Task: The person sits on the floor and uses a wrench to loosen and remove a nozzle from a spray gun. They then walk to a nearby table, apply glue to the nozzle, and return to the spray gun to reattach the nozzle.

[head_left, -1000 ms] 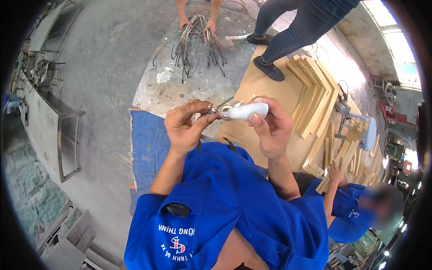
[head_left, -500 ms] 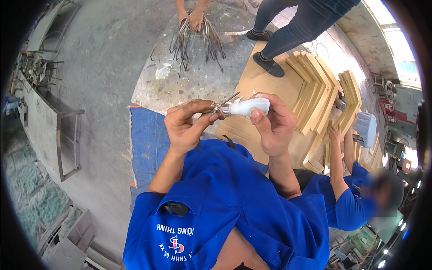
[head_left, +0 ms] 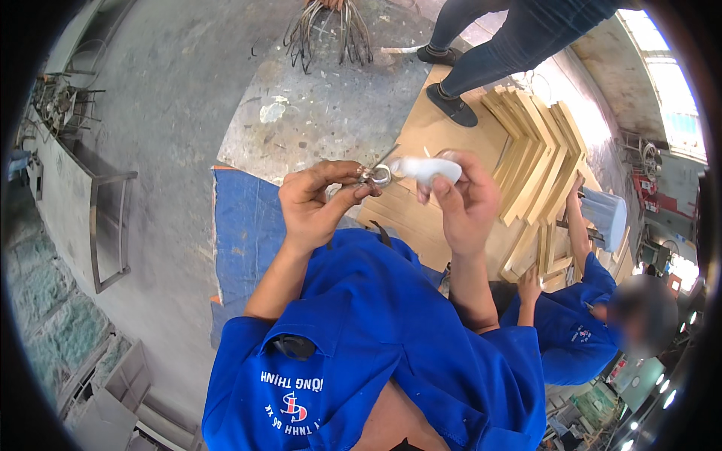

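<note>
In front of my chest, my left hand pinches a small metal piece with a shiny ring at its end, between thumb and fingertips. A thin dark rod slants up and away from it. My right hand is closed around a small white squeeze bottle, which lies nearly level. The bottle's narrow end points left at the ring, with a small gap between them. That end is blurred by motion, so its tip is hard to make out.
Below is a cardboard sheet beside a blue tarp. Angled wooden pieces are stacked at the right, where a co-worker in blue reaches toward them. Another person's legs stand beyond; a bundle of dark wires lies at the far side.
My right hand has drawn the bottle slightly right, away from the metal piece, and its ring now shows. The wire bundle has shifted farther off. The co-worker at right has lowered one hand.
</note>
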